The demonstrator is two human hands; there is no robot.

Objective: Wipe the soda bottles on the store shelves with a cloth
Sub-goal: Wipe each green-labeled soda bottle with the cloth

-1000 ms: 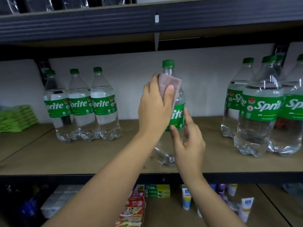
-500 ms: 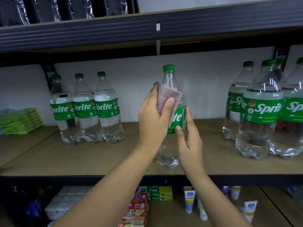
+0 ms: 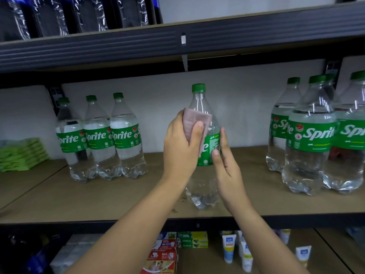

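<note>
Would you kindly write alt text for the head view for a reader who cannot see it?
A left hand presses a pinkish cloth against a Sprite bottle standing on a store shelf, while the right hand steadies it. More Sprite bottles stand at both sides.

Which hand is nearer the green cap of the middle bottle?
Left. The left hand presses the cloth on the bottle's shoulder below the green cap; the right hand steadies the label, lower.
</note>
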